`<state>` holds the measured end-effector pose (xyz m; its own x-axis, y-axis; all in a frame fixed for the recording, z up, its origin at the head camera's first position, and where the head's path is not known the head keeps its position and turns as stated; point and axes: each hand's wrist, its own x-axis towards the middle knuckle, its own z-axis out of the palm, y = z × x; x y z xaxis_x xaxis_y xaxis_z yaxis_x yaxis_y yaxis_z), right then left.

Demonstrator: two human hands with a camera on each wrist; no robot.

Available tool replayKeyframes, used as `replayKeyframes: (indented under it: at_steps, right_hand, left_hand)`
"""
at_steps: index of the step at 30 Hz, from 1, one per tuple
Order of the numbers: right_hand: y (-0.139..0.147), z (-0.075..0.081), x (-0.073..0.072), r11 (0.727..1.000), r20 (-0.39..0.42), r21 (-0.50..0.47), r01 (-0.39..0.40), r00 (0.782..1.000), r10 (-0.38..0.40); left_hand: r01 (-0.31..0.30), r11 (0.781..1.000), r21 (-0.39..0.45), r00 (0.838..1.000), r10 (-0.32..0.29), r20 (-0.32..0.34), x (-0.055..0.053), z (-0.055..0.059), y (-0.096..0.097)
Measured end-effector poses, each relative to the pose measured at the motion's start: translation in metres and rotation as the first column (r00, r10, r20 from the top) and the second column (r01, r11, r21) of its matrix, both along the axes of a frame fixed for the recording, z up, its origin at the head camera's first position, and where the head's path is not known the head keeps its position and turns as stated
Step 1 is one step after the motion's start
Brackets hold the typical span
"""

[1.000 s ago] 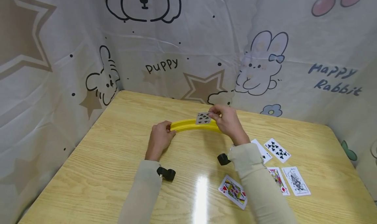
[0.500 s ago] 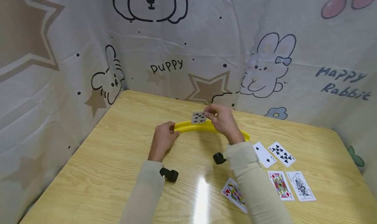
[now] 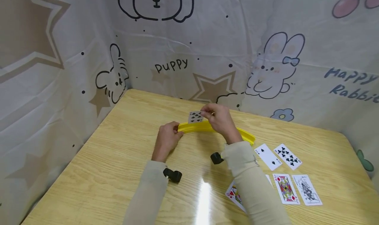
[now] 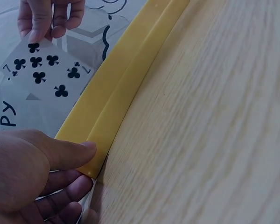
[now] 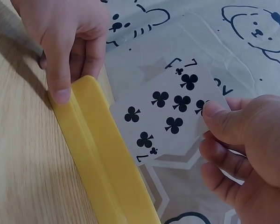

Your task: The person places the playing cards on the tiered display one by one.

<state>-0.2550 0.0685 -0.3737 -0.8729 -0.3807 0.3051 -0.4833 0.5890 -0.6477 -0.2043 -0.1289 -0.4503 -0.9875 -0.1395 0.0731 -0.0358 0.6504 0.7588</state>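
Note:
A curved yellow card holder (image 3: 204, 126) with a groove along its length stands on the wooden table. My left hand (image 3: 167, 137) grips its left end, thumb on the front face and fingers behind, as the left wrist view shows. Between thumb and fingers my right hand (image 3: 220, 121) pinches a playing card, the seven of clubs (image 5: 170, 116), by one edge. In the right wrist view the card's opposite edge lies right at the holder's back rim, near the left end. The right hand hides part of the holder in the head view.
Face-up cards lie at the right: a two of spades (image 3: 268, 157), a ten of clubs (image 3: 288, 156), a jack of diamonds (image 3: 286, 188) and a joker (image 3: 307, 189). A queen of hearts (image 3: 234, 195) is partly under the right sleeve (image 3: 254, 185). A printed curtain (image 3: 177, 37) hangs behind the table.
My right hand has shifted left along the holder with the seven of clubs, bringing it nearer the left end. The left hand keeps its grip, and the head view has turned slightly right-to-left.

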Motion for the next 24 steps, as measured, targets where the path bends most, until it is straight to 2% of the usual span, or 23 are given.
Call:
replayKeyframes:
  at_steps: [13,24]
  right_hand:
    - [-0.012,-0.002,-0.001,0.999,-0.005,-0.040,-0.031,1.000,0.030]
    - [-0.017,-0.007,-0.004,0.998,0.008,-0.038,-0.043,0.999,0.043]
  left_hand:
    - [0.007,1.000,-0.002,1.000,-0.007,-0.014,-0.001,0.000,0.001]
    - [-0.004,1.000,-0.004,1.000,0.004,0.000,-0.002,-0.002,0.000]
